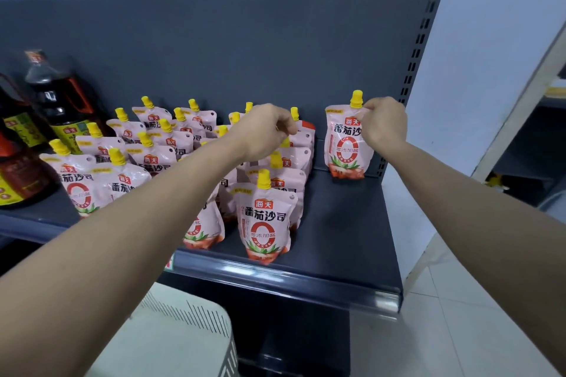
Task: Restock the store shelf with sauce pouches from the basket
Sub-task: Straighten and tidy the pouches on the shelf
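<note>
Sauce pouch [345, 144]: upright at shelf [343, 223] rear right, apart from the stocked rows. Soft, light, likely floppy (rigid only at the spout); best pinched at the top corner. Right hand [384, 122] pinches it there; left hand [263, 128] pinches a back-row pouch [301, 138].

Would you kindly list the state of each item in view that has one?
Right hand: pinching the top corner of the lone pouch.
Lone pouch: upright at the shelf's back right, cap on.
Left hand: closed on a pouch top in the group.
Front pouch: upright, capped.
Dark bottles: upright, capped.
Basket: contents hidden.
</note>
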